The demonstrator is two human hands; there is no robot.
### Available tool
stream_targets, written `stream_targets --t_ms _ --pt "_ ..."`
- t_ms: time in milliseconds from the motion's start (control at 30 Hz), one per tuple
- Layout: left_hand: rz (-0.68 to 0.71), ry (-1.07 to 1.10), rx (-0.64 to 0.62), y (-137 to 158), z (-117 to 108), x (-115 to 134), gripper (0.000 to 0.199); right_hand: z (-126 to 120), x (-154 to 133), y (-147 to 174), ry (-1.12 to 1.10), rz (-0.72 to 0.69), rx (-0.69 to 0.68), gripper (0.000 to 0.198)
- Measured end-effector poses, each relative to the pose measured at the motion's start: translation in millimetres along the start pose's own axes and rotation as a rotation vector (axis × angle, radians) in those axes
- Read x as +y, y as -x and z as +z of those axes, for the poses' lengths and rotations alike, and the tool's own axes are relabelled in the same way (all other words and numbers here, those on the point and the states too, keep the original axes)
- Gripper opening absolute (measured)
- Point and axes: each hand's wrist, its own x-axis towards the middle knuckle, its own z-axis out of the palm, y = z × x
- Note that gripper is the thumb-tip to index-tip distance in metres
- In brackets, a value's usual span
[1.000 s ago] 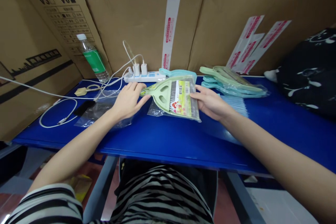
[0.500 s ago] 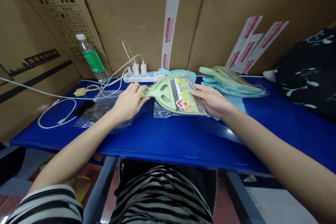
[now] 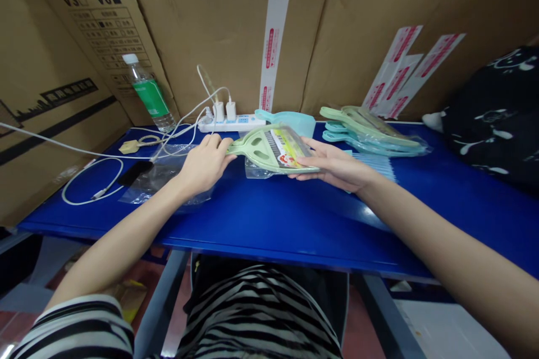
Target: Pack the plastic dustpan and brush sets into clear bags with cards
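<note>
A pale green plastic dustpan (image 3: 261, 148), with a grey-bristled brush and a yellow-and-white printed card (image 3: 288, 148) against it under clear film, lies between the two hands over the glossy blue tabletop (image 3: 269, 219). The left hand (image 3: 206, 162) is mostly closed, its fingers curled round the narrow handle end. The right hand (image 3: 332, 162) is partly open and grips the wide end, thumb on top and fingers underneath. Just behind the green dustpan is a light blue plastic dustpan (image 3: 300, 122), beside a white power strip (image 3: 246, 120) with chargers plugged in. Beyond the right hand sits a pile of green and blue film-wrapped dustpans (image 3: 374, 130), with light blue bristles (image 3: 377, 165) in front. Near the left forearm lies a crumpled clear plastic bag (image 3: 166, 179); farther back stands a green-labelled clear bottle (image 3: 151, 98), tilted against brown cardboard (image 3: 227, 28)
</note>
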Motion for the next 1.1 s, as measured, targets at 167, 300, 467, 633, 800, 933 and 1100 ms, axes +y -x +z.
stream_targets --t_ms 167,300,467,633,800,933,1100 --pt "0.044 0.01 0.033 0 5 -3 0.031 -3 -1 0 0.065 -0.009 0.058 0.077" --pt "0.009 -0.029 0.007 0 5 -3 0.031 -10 0 -2 0.186 -0.025 0.149 0.068" --pt "-0.054 -0.073 -0.065 -1 -1 2 0.032 -14 7 -2 0.559 -0.191 0.104 0.076" --pt "-0.041 -0.06 -0.049 0 -3 3 0.032 -12 16 -3 1.062 -0.473 0.277 0.047" --pt "-0.065 -0.051 -0.094 0 -5 4 0.033 -16 15 -2 1.37 -0.776 0.366 0.026" --pt "-0.077 -0.052 -0.086 0 -5 4 0.033 -20 12 -3 1.423 -0.995 0.281 0.026" --pt "-0.065 -0.051 -0.061 0 -4 4 0.033 -18 10 -2 1.44 -1.12 0.263 0.036"
